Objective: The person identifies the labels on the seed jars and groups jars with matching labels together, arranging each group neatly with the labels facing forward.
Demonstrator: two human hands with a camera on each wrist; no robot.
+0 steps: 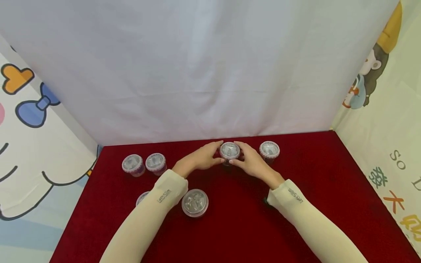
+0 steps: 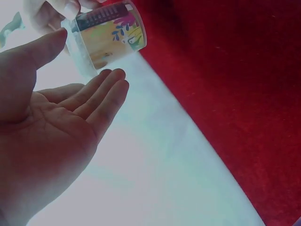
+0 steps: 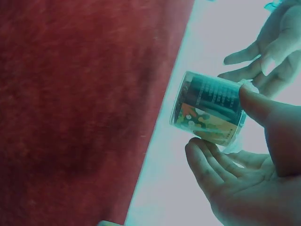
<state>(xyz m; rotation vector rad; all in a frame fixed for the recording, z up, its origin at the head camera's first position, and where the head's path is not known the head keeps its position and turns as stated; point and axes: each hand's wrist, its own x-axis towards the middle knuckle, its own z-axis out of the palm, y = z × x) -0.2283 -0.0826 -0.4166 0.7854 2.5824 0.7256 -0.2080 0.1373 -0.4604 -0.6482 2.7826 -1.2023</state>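
Observation:
A small clear plastic tub (image 1: 230, 151) with a whitish lid stands between the two hands near the far edge of the red cloth. Its side carries a dark printed label with colourful pictures, plain in the right wrist view. My right hand (image 1: 251, 160) holds this tub (image 3: 209, 108) near its lid, thumb at the rim and fingers along the other side. On the opposite side my left hand (image 1: 204, 156) is spread around the tub with its fingers (image 2: 106, 101) fairly straight. Whether the left fingertips touch it is hard to tell.
Another lidded tub (image 1: 269, 150) stands right of the hands. Two more, a left one (image 1: 133, 164) and its neighbour (image 1: 156, 163), stand at the left. A wider round tub (image 1: 195, 202) sits nearer, beside a tub (image 1: 142, 197) partly hidden by the left sleeve. A white curtain (image 1: 210, 73) hangs behind.

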